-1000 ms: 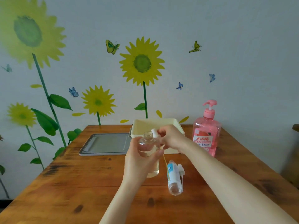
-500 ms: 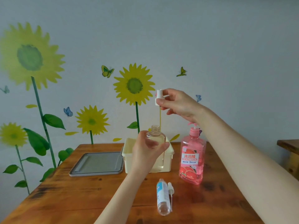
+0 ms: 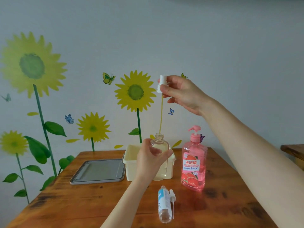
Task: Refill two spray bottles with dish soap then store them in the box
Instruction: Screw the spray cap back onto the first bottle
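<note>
Holding the spray head (image 3: 162,83) high above the opened spray bottle (image 3: 160,145).
Pinching the white spray head with right hand (image 3: 182,94) fingertips, with yellow dip tube (image 3: 161,116) reaching down to the bottle mouth; gripping the clear spray bottle with curled left hand (image 3: 151,160) fingers, just before the cream box (image 3: 131,163) at the table's (image 3: 82,203) far edge. Right of the box, pink dish soap bottle (image 3: 194,167); near the front edge, second spray bottle (image 3: 163,204) lying flat.
</note>
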